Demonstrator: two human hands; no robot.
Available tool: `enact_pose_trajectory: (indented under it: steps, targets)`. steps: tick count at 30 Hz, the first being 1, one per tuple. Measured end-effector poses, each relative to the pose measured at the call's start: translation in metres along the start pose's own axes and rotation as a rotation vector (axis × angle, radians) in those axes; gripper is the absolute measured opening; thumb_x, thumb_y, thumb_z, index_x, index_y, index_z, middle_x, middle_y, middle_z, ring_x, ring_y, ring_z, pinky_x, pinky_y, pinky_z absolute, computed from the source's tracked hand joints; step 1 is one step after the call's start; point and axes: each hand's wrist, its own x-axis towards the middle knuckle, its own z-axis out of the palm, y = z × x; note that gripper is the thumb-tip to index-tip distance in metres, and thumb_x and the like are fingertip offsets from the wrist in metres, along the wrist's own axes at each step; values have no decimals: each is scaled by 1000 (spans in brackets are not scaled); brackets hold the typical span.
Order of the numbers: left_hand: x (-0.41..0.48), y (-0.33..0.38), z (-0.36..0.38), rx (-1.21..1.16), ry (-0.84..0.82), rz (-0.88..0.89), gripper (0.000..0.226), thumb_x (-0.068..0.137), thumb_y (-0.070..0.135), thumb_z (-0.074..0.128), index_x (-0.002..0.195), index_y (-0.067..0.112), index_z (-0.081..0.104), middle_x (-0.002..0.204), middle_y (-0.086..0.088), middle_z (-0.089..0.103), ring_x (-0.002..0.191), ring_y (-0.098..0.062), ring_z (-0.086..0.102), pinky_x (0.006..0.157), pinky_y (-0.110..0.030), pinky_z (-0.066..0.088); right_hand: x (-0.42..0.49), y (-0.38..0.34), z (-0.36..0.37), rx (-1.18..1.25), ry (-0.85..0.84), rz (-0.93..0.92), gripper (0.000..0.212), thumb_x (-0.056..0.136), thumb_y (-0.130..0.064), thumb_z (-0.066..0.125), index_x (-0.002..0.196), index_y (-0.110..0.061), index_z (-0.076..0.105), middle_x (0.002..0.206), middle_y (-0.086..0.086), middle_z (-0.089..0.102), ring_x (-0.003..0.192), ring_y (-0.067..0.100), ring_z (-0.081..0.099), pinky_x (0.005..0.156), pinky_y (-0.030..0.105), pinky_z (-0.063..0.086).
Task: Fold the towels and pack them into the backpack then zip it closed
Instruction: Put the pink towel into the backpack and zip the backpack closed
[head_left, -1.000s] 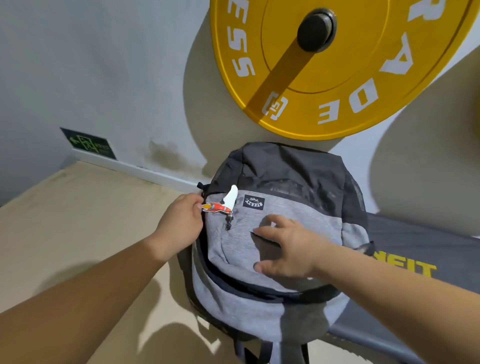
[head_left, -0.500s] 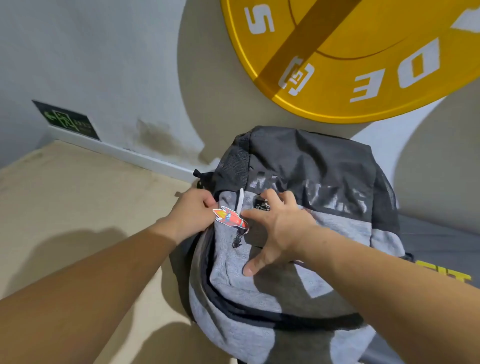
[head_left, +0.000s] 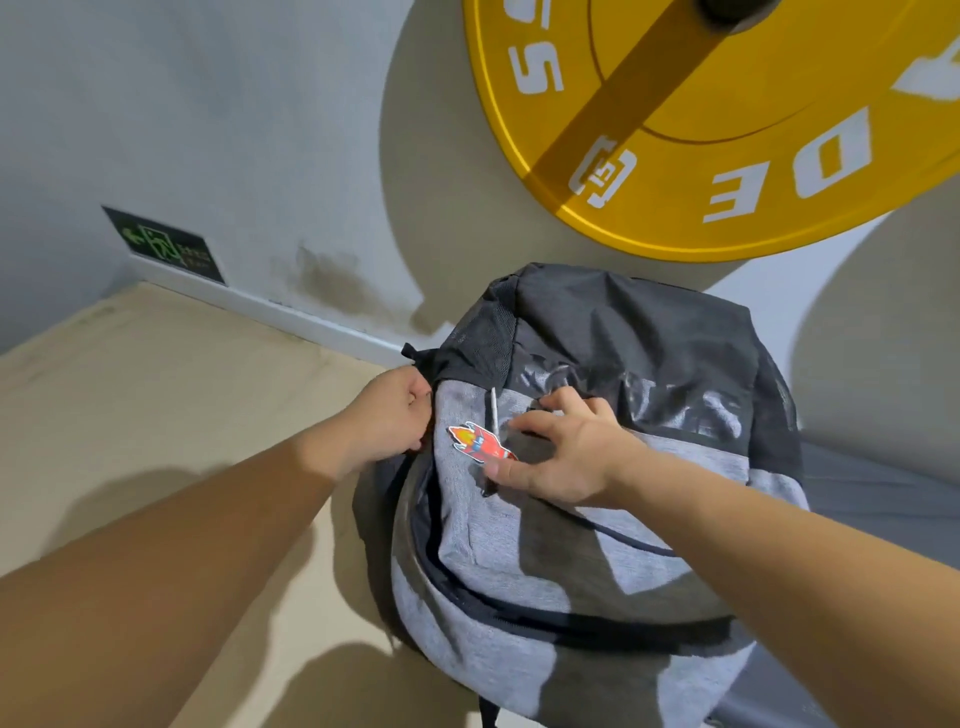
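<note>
A: While the left grip (head_left: 395, 415) clutches the backpack (head_left: 519, 571) by its side at the table's (head_left: 883, 499) left end, what might fail?
B: Its main zip (head_left: 571, 623) gapes, I think; tugging the rocket charm (head_left: 478, 442) works only the front pocket, so the towels, hidden, could spill.
A: And the right grip (head_left: 566, 457)?
B: Spread wide, holding nothing; since half a second ago its thumb slid beneath the charm.
</note>
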Motion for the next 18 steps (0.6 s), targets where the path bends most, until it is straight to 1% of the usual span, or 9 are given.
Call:
enact_pose_trajectory:
  steps: [2,3,4,6,9,11,14,16,18]
  targets:
    - [-9,-5,-10,133,-8,119,9,100,9,45,97,10,54,81,-14,66,69,-32,65,62,-36,53,0,-9,7,-118,207,-96,65,87,-76,42,142,-41,46,142,-7,40,140,27,31,116,54,27]
    - [-13,-7,-15,244,-3,193,10,100,9,45,100,9,55,85,-12,65,76,-35,63,68,-40,51,0,-17,12,-133,313,-219,56,92,-61,43,142,-35,47,141,-5,45,141,28,35,117,53,27]
    - [-19,-7,-18,339,3,272,11,99,9,45,101,10,56,88,-9,63,80,-35,62,71,-41,50,1,-25,17,-104,351,-361,54,92,-45,44,143,-28,47,143,-2,49,143,28,36,118,51,26]
    - [-28,-9,-23,437,-21,350,14,98,16,43,100,13,57,92,-7,63,84,-33,62,74,-44,51,6,-41,27,50,214,-516,67,89,-22,45,154,-20,33,155,5,42,151,28,25,124,46,20]
    - [-49,-16,-27,567,-68,288,23,102,29,39,94,14,55,87,-9,64,81,-35,62,73,-46,50,21,-55,40,59,-46,-335,64,102,-22,36,161,-17,13,167,10,19,156,24,7,125,40,-1]
    - [-64,-14,-28,585,-99,239,21,104,26,43,94,12,56,87,-10,63,82,-36,60,73,-44,48,31,-58,48,29,-99,-274,60,105,-28,27,162,-21,8,170,3,10,157,17,-1,124,39,-10]
    - [-93,13,-21,661,-218,243,17,105,25,43,103,13,56,97,-8,64,90,-33,60,78,-41,48,40,-61,54,70,-142,-223,59,107,-26,22,163,-24,4,171,-3,1,156,12,-7,122,36,-14]
    - [-130,29,-8,629,-364,342,17,104,24,45,102,16,60,92,1,66,85,-22,63,78,-36,52,45,-58,53,145,-139,-174,59,107,-24,22,163,-24,5,171,0,2,157,14,-6,123,36,-12]
    - [-169,44,1,408,-536,410,16,100,22,52,87,24,61,72,16,61,67,-3,57,66,-22,47,46,-51,51,214,-129,-149,59,106,-24,26,163,-27,9,171,4,5,157,17,-4,125,37,-8]
